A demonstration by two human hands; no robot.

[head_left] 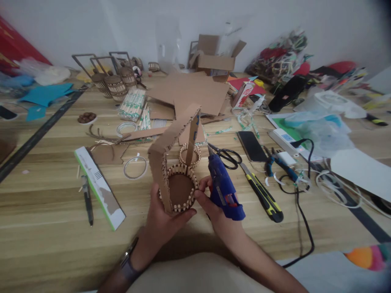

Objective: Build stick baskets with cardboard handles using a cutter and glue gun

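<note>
My left hand (165,219) is closed around a small round basket (182,190) walled with short wooden sticks. Its base is brown, and a bent cardboard strip (159,162) rises from it as a tall angular handle. The thumb and a finger of my right hand (215,205) touch the basket's right rim. A blue hot glue gun (224,185) lies against this hand, nozzle pointing away from me; its grip is hidden by the hand, which appears closed on it. Just behind the basket stands a smaller stick-walled ring (190,155).
Right of the glue gun lie black scissors (229,158), a yellow-black box cutter (264,197), a phone (252,145) and pliers (284,165) among cables. To the left are a tape roll (135,167), a long white-green box (100,187) and a pen (87,201). Cardboard sheets (195,91) lie behind.
</note>
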